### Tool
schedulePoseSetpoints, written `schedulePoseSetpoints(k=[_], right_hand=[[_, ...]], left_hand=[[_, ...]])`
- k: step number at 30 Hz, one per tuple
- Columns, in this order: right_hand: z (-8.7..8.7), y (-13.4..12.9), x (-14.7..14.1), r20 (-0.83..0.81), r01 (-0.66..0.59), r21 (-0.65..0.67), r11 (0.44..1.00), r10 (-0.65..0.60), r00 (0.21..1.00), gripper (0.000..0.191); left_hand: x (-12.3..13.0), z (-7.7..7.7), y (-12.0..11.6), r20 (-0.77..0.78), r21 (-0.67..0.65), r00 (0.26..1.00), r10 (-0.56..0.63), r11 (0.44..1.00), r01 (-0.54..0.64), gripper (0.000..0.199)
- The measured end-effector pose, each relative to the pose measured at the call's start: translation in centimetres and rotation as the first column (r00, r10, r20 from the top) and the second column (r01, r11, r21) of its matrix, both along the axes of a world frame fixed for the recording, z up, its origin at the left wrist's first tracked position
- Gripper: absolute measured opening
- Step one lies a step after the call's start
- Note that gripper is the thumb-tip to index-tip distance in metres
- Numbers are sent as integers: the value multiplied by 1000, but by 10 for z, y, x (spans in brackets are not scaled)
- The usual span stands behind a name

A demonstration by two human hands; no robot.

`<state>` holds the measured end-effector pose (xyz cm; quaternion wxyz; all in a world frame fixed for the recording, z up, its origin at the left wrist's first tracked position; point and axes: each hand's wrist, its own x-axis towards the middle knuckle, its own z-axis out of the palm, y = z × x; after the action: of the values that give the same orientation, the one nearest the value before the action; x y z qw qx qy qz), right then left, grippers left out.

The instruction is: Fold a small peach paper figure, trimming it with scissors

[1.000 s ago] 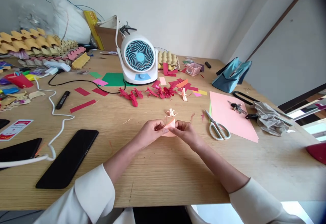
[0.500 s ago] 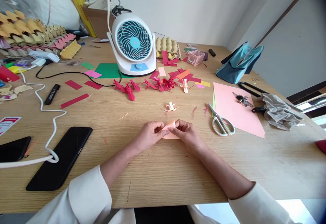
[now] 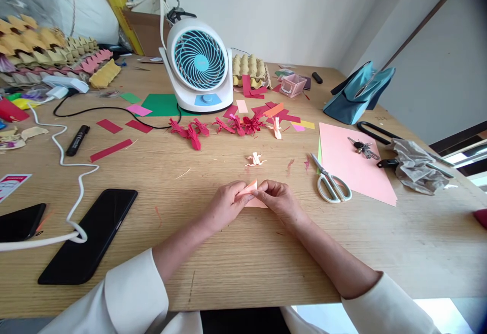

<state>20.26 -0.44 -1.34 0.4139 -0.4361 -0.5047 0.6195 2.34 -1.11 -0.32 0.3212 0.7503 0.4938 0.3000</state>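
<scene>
Both hands meet over the table around a small pale-pink piece of paper [image 3: 249,188], part of which is folded up. My left hand [image 3: 224,203] pinches the paper's raised left part between thumb and fingers. At its right side, my right hand [image 3: 279,198] is closed, thumb against forefinger, gripping the same paper. A flat part of pink paper [image 3: 257,203] shows below the fingertips; the fingers hide the rest. Just beyond the hands lies a small pale folded paper figure [image 3: 255,159]. Several red folded paper figures [image 3: 193,134] lie farther back.
A white fan [image 3: 201,63] stands at the back, with red paper strips [image 3: 110,150] scattered around. Scissors [image 3: 332,184] lie to the right beside pink sheets [image 3: 350,164] with keys [image 3: 364,149]. On the left are a black phone [image 3: 91,235], a white cable [image 3: 81,187] and a marker [image 3: 78,140].
The folded-up part of the paper has shifted slightly left with my left fingers. My right fingertips have also moved slightly left along it. Other things look unmoved.
</scene>
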Motion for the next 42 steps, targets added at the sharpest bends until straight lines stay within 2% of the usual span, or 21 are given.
schedulePoseSetpoints(k=[5,12,19,25,30,35,39,42], right_hand=[[1,-1,-1,-3,2,19,1000,-2,1000,37],[2,-1,-2,20,33,28,999,-34,999,41],[3,-3,-4,-118,-1,-88,996,-9,993,39],[1,-3,-6,-73,41,-55,998,-45,996,40],[1,-6,-8,-73,75,-39,996,-78,994,42],[6,-7,-7,-70,45,-15,999,-45,997,41],[8,-5,-7,-70,7,-19,1000,-8,998,42],[6,-4,-7,-55,14,-16,1000,-15,998,43]], left_hand=[[2,-4,-5,-16,44,997,-77,996,78,23],[2,3,-5,-37,9,992,-117,993,117,21],[1,2,-5,-115,-21,986,-123,992,121,18],[3,1,-6,-38,-22,992,-118,993,117,24],[4,5,-4,32,-53,993,-117,992,119,23],[2,4,0,57,-69,998,3,998,1,44],[1,2,1,95,-119,994,-54,991,65,46],[0,1,1,74,-107,995,-68,991,76,45]])
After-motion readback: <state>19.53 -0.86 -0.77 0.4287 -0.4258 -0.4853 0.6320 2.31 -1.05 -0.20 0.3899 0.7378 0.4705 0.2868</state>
